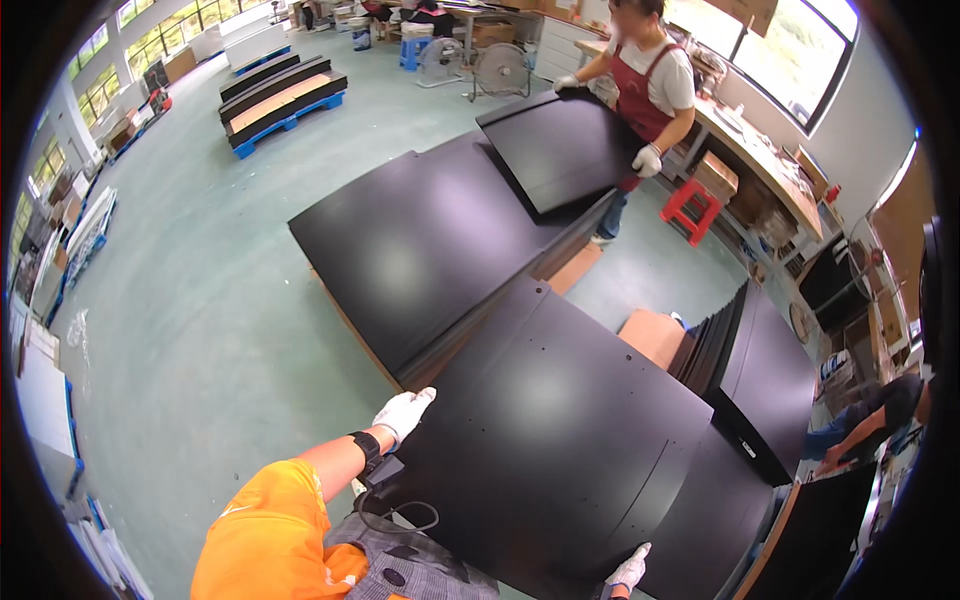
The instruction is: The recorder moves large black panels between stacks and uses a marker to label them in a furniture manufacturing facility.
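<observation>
Both hands wear white gloves and grasp a broad black panel [540,400], which spreads out in front of the person's body. The left hand [404,415] grips its left edge, and the right hand [628,570] is closed on its near edge toward the right (the fingers underneath cannot be seen). Small holes dot the panel's upper face, and a thin dark line runs across its right part. Just beyond its left edge lies a large stack of black sheets [400,240], and to its right stands a row of upright black panels [765,370], close to a piece of brown cardboard [652,337]. Across the stack, a co-worker [640,100] in a dark red apron, also gloved, holds another black sheet [570,145] by its edges, tilted above the stack. A red stool [692,208] stands near that co-worker, before a cluttered table [765,170] along the window wall. Farther back, two floor fans [502,72] stand on the green floor [200,250], and blue pallets [290,122] carry more stacked boards.
</observation>
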Motion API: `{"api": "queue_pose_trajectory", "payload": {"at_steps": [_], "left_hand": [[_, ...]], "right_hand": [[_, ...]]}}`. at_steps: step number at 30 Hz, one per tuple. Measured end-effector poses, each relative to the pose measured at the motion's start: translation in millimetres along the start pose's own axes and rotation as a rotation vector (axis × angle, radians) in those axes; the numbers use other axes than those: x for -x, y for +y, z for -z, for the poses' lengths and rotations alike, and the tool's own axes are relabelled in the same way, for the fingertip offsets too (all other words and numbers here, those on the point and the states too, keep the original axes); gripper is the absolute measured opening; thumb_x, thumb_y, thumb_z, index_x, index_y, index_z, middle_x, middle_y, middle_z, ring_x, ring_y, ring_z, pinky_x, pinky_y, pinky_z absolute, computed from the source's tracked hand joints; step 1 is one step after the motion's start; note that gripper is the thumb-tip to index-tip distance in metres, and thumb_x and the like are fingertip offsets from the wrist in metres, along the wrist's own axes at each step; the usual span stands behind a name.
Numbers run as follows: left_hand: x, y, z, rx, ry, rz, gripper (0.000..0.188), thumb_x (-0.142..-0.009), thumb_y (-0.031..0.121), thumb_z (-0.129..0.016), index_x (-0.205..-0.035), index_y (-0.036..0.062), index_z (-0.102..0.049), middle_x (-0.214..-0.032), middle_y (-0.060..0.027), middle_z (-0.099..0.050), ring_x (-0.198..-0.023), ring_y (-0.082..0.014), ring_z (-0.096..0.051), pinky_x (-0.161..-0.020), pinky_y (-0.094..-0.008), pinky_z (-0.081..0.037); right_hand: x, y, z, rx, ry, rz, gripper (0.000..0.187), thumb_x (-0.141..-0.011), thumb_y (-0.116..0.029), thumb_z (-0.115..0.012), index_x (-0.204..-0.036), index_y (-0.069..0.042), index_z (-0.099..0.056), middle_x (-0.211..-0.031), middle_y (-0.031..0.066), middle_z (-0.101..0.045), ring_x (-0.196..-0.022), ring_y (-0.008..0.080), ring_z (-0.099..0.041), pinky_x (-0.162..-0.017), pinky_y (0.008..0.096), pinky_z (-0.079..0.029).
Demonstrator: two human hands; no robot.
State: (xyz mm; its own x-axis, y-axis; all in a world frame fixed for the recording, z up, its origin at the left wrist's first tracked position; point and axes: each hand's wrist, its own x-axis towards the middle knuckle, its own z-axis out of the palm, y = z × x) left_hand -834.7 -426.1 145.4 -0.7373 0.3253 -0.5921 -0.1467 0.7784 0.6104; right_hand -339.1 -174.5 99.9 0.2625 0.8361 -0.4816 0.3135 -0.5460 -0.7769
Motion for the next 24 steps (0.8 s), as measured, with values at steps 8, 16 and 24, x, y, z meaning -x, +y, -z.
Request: {"api": "queue_pose_trajectory", "payload": {"at_steps": [8,16,24], "left_hand": [[-39,-59,184,-0.032,0.124,-0.031,0.066,-0.089,0.063,-0.038,-0.094,0.002,-0.064,-0.093,-0.0162,-0.066,-0.095,-0.035,-0.061,-0.085,-0.0424,-0.044],[-117,-78,292,0.047,0.15,0.056,0.066,-0.089,0.06,-0.043,-0.102,-0.0013,-0.063,-0.09,-0.0148,-0.064,-0.087,-0.0287,-0.059,-0.082,-0.037,-0.043],[-219,-69,370,0.136,0.276,0.14,0.064,-0.087,0.059,-0.051,-0.104,-0.0013,-0.064,-0.09,-0.0111,-0.065,-0.083,-0.0213,-0.058,-0.079,-0.0345,-0.045]], "right_hand": [[121,-14,-141,0.201,0.098,0.019,0.072,-0.086,-0.067,-0.048,-0.084,0.004,-0.062,-0.066,0.0019,-0.05,-0.06,0.0165,-0.043,-0.058,0.035,-0.038],[164,-34,-283,0.059,-0.11,-0.034,0.064,-0.09,-0.059,-0.048,-0.097,0.002,-0.063,-0.085,0.0051,-0.059,-0.075,0.0163,-0.05,-0.071,0.0335,-0.043],[214,-86,-432,0.21,-0.156,-0.027,0.066,-0.091,-0.057,-0.046,-0.098,0.007,-0.064,-0.084,0.0073,-0.06,-0.075,0.019,-0.05,-0.069,0.036,-0.043]]}}
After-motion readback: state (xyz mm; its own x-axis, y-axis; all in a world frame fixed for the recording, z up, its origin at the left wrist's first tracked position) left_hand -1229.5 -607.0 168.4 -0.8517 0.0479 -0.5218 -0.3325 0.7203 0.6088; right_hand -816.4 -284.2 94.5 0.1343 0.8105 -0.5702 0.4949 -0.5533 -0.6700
